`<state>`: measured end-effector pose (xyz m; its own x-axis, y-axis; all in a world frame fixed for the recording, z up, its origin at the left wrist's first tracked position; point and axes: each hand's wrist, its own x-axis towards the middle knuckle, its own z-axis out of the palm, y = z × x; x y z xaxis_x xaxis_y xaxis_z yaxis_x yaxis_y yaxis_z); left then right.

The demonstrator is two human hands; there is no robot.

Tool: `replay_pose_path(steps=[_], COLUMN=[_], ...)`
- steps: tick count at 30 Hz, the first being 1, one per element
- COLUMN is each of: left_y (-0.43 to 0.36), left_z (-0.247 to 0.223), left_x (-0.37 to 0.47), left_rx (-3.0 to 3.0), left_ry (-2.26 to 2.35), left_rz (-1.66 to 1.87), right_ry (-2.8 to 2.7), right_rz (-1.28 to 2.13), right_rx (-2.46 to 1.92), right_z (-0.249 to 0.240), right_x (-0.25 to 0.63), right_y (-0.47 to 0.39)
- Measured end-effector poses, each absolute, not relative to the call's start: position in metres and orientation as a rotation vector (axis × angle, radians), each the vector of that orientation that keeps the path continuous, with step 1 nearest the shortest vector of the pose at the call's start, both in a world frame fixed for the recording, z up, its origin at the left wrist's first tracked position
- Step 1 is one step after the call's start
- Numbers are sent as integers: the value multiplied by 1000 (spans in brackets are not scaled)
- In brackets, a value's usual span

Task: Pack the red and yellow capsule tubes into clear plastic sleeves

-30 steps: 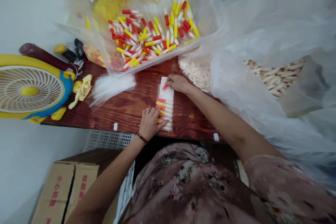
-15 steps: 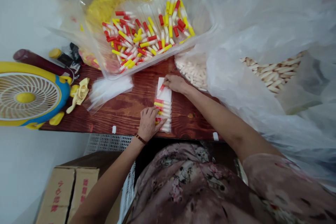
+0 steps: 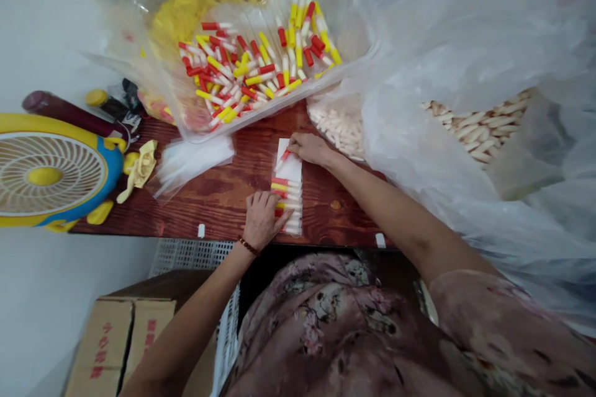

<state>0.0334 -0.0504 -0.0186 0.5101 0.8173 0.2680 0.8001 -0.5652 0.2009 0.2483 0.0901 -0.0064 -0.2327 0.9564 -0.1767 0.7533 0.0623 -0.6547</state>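
Note:
A small clear plastic bag (image 3: 290, 169) lies on the dark red wooden table (image 3: 218, 192), partly filled with red- and yellow-capped white tubes lying side by side. My left hand (image 3: 261, 217) presses flat on the bag's near end. At the bag's far, open end, my right hand (image 3: 311, 149) pinches a red-capped tube (image 3: 283, 158), its tip just inside the bag.
A clear bin (image 3: 251, 68) of loose capped tubes stands behind the bag. White uncapped tubes (image 3: 342, 127) lie in plastic sacks at right. A stack of empty bags (image 3: 195, 158), a yellow-blue fan (image 3: 51, 170) and a cardboard box (image 3: 118, 335) are at left.
Both hands stay on the bag; the right hand has nudged the red-capped tube slightly further in. The view has shifted a little.

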Motion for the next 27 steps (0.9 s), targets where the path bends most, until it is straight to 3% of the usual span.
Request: replay_pose_path(steps=[4,10,27], left_y=[-57,-45,-36], left_z=[-11,-18,-30], left_x=[23,34,42], left_rx=[2552,2599,2634], left_ry=[1589,1370,1331], left_rz=[609,547,576], right_ry=[-2032,-2167,-2236], right_rz=[1022,698,565], right_rx=[-1630,-1826,-1862], right_z=[-9,-11,-13], right_x=[251,240,230], right_y=[86,84,75])
